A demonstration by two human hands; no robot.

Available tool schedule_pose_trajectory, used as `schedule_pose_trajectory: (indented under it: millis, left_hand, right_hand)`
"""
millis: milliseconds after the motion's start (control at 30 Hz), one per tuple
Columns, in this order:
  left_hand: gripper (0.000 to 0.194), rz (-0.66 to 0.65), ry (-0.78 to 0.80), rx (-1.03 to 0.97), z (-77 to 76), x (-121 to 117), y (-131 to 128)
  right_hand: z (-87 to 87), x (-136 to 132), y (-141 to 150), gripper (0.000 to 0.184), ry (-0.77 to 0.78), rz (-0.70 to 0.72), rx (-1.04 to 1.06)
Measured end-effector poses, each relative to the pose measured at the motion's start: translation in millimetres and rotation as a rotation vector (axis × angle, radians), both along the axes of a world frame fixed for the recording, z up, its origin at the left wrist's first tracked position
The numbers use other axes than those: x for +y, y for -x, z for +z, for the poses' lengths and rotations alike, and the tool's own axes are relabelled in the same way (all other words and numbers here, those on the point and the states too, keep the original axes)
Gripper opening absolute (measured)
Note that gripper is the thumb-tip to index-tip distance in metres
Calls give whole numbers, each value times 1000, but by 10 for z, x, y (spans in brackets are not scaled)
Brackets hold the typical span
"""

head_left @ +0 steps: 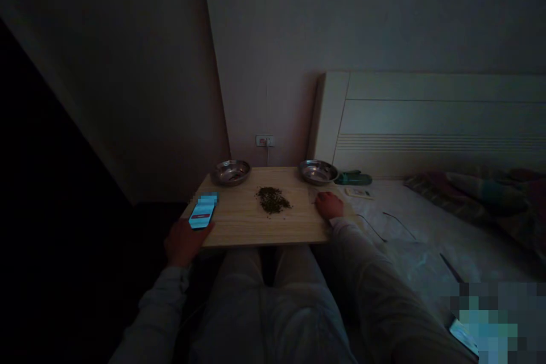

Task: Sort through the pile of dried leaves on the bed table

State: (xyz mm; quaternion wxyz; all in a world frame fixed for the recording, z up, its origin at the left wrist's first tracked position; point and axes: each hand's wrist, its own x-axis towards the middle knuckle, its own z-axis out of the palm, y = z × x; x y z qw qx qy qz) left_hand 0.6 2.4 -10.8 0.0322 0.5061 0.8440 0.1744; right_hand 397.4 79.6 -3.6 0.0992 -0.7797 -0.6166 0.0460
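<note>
At the left edge of a light wooden table (239, 230), my left hand (184, 243) is closed around the near end of a smartphone (203, 211) with a lit screen. The thumb shows on the phone's right side; the other fingers are mostly hidden. My right hand (329, 206) rests near the table's right edge, fingers curled in; whatever they hold is too dark to make out. Between the hands lies a loose pile of small greenish grains (273, 199), with several strays around it. Shiny metal bowls stand at the back corners, one left (231, 172), one right (318, 172).
Right of the table is a bed (401, 205) with a pale headboard (426, 119), a green bottle-like object (355, 178) and a crumpled blanket (486, 199). A wall socket (265, 140) with a plugged-in cord sits behind the table. The room is dim.
</note>
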Motion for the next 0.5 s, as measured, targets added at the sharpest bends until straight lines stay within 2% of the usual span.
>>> schedule_pose_trajectory:
  millis: [200, 500]
  left_hand:
    - [80, -8, -2, 8, -21, 11, 14]
    - [78, -13, 4, -31, 39, -13, -2]
  right_hand:
    - [0, -1, 3, 46, 0, -6, -1]
    - [19, -10, 5, 45, 11, 2, 0]
